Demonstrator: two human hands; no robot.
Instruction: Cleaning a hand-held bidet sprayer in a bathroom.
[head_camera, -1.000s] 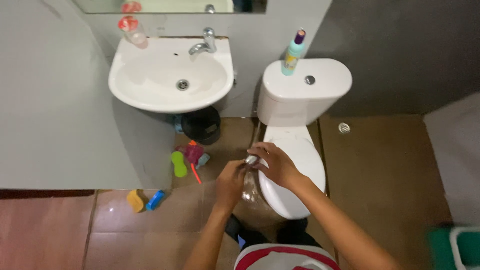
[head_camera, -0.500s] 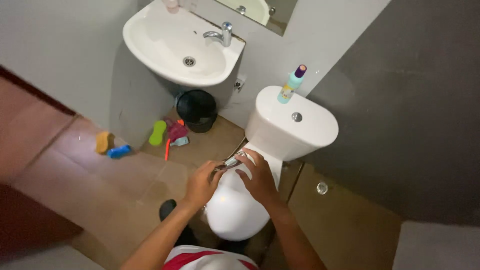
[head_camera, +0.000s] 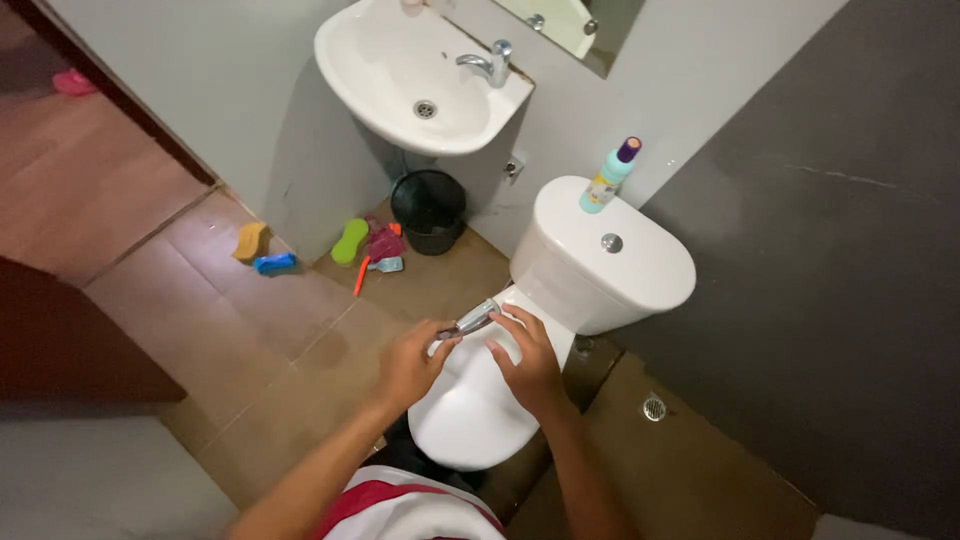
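I stand over a white toilet (head_camera: 470, 420) with its lid closed. My left hand (head_camera: 412, 362) pinches the near end of a small shiny metal sprayer head (head_camera: 470, 320), held above the lid. My right hand (head_camera: 527, 362) sits just right of it, fingers curled, with fingertips touching the sprayer's far end. On the toilet tank (head_camera: 620, 265) stands a light blue bottle with a purple cap (head_camera: 611, 178).
A white sink (head_camera: 415, 80) with a chrome tap (head_camera: 487, 65) hangs on the wall at upper left. Below it are a black bin (head_camera: 430, 210), a green brush (head_camera: 349, 242), pink and orange cleaning tools (head_camera: 380, 250), a yellow sponge (head_camera: 249, 241) and a blue brush (head_camera: 274, 263). A floor drain (head_camera: 654, 407) lies at right.
The view has tilted and swung, so sink and toilet now sit diagonally. Both hands stay together on the sprayer head above the lid, with the right hand shifting slightly off it.
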